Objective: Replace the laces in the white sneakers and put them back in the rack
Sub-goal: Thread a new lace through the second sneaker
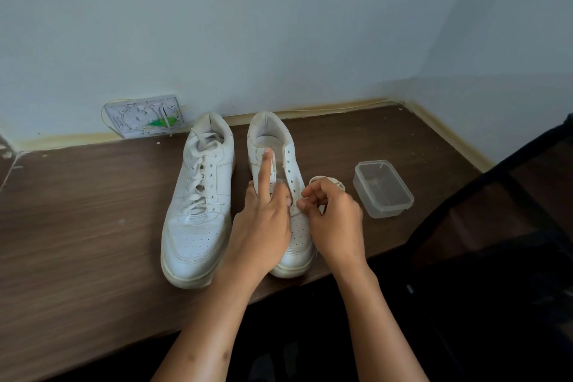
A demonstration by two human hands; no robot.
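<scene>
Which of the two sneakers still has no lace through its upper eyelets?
The right-hand sneaker, under both hands: its upper eyelets are bare. The left sneaker is laced to the top.

No readable text, seemingly, even on the sneakers [235, 195].
</scene>
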